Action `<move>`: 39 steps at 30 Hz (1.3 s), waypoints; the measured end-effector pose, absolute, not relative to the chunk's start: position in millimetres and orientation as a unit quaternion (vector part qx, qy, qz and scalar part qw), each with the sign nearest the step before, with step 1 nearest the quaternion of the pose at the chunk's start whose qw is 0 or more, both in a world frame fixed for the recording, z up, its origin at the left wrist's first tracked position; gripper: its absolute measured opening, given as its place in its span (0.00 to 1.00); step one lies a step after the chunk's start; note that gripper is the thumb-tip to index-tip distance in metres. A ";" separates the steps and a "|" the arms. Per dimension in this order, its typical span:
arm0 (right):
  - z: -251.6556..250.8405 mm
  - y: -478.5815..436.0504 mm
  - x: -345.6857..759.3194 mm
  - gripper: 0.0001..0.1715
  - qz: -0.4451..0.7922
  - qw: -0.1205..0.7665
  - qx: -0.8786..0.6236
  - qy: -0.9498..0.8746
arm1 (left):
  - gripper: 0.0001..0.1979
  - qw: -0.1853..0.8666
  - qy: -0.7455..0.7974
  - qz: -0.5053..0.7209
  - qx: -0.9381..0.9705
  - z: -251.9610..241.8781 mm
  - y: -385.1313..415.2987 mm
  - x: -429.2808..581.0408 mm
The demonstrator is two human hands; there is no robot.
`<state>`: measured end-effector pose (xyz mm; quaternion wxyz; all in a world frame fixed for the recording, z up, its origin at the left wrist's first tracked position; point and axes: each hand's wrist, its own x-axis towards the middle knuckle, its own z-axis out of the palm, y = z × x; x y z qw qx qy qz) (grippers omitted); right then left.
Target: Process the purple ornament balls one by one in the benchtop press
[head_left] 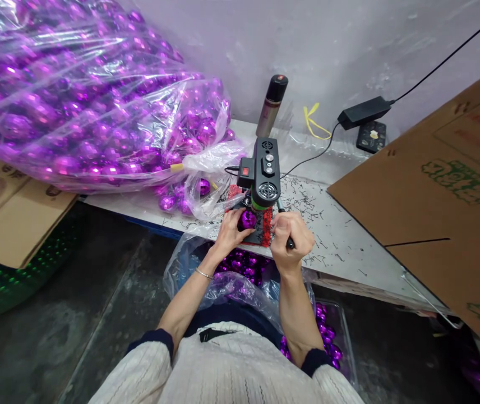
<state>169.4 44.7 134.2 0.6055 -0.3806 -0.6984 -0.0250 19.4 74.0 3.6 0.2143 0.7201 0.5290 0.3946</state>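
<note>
Head view: I find the purple ball (248,219) beneath the front end of the black machine (267,168), near the front edge of the tabletop (347,249). It is round, with no long axis that I can make out. The left hand (229,231) is the nearer: its fingers come in from the left and pinch the ball, thumb on the near side. Whether ball and machine touch, I cannot tell. To the right, the right hand (292,235) is fisted around the lever handle (290,243). Further out, a clear bag (178,268) of purple balls lies below the edge.
</note>
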 end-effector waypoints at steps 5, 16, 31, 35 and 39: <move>131.3 43.9 170.1 0.16 -0.022 0.605 -0.376 -0.702 | 0.33 0.219 0.528 0.380 0.728 3.4 68.9 17.2; 129.1 42.6 171.3 0.15 -0.036 0.594 -0.380 -0.708 | 0.37 0.208 0.548 0.404 0.702 -5.1 78.2 37.7; 77.0 39.5 167.7 0.15 -0.039 0.625 -0.374 -0.684 | 0.35 0.218 0.532 0.421 0.702 -13.3 75.9 33.1; 62.4 43.0 164.0 0.17 -0.056 0.647 -0.367 -0.666 | 0.35 0.222 0.532 0.421 0.700 -13.1 75.4 33.0; 52.8 45.5 162.0 0.19 -0.058 0.663 -0.369 -0.649 | 0.35 0.219 0.532 0.421 0.701 -14.3 75.3 33.6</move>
